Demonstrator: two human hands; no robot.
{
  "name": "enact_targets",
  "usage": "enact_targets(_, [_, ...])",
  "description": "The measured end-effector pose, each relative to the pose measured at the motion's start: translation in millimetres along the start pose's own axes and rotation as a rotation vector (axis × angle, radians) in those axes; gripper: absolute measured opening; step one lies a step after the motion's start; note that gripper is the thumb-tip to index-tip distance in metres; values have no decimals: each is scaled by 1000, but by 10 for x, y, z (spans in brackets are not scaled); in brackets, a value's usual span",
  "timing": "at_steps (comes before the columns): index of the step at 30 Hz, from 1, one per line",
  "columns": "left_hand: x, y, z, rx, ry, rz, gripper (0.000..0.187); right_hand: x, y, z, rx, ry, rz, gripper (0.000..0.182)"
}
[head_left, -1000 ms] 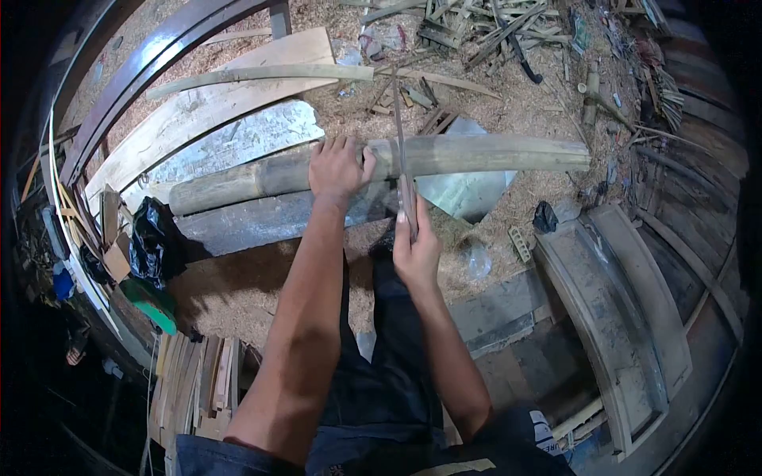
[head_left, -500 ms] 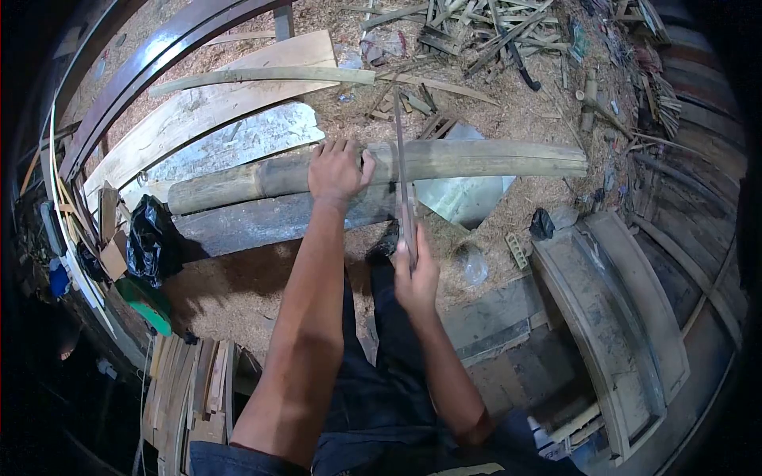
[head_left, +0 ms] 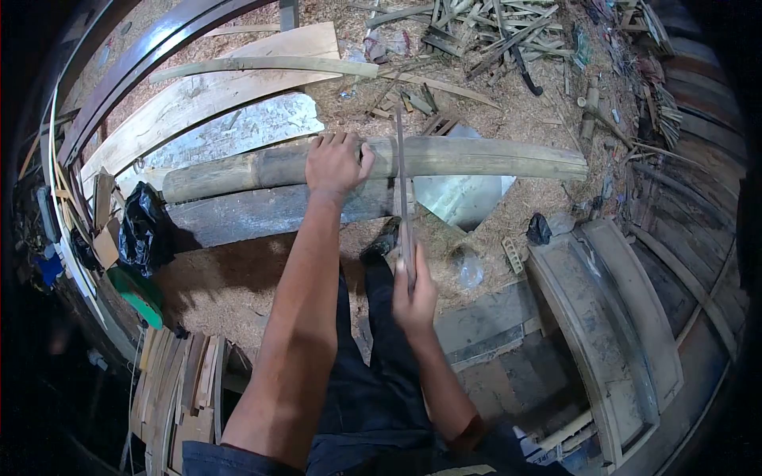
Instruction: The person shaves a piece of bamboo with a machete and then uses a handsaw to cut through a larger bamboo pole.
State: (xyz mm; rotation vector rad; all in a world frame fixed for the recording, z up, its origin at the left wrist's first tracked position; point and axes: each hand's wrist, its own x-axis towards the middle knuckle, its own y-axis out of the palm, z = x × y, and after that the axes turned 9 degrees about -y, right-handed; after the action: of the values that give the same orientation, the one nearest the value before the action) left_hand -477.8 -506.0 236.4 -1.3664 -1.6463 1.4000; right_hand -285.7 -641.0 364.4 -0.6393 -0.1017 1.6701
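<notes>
A thick bamboo pole (head_left: 476,156) lies crosswise in front of me, its left part beside a grey wooden plank (head_left: 262,218). My left hand (head_left: 337,165) rests on top of the pole, its fingers curled over the far side. Just right of it, a handsaw (head_left: 402,178) crosses the pole, its narrow blade seen nearly edge-on and pointing away from me. My right hand (head_left: 415,292) is closed around the saw's handle, on the near side of the pole. Whether the teeth have cut into the bamboo I cannot make out.
Sawdust covers the ground. Behind the pole lie a pale curved board (head_left: 214,91) and a whitish weathered sheet (head_left: 238,131). Scrap sticks (head_left: 508,40) are heaped at the back. A black plastic bag (head_left: 145,230) sits at left, a framed wooden panel (head_left: 607,317) at right.
My right hand has drawn the handsaw slightly back toward me. My left hand keeps its place on the bamboo pole, and the view has shifted a little.
</notes>
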Motion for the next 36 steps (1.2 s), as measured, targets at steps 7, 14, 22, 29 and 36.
enact_targets(7, [-14,29,16,-20,-5,-7,35,375,13,3,-32,107,72,57])
enact_targets(14, [-16,49,30,-35,16,-41,35,20,-96,-75,-65,-33,19,59])
enact_targets(22, [-31,13,26,-42,8,-44,34,641,183,38,95,36,-3,54])
enact_targets(29, [-4,7,21,-2,39,-28,32,-134,-16,23,24,24,-13,54])
enact_targets(36, [-15,56,31,-32,34,-61,31,801,126,40,14,-37,14,55])
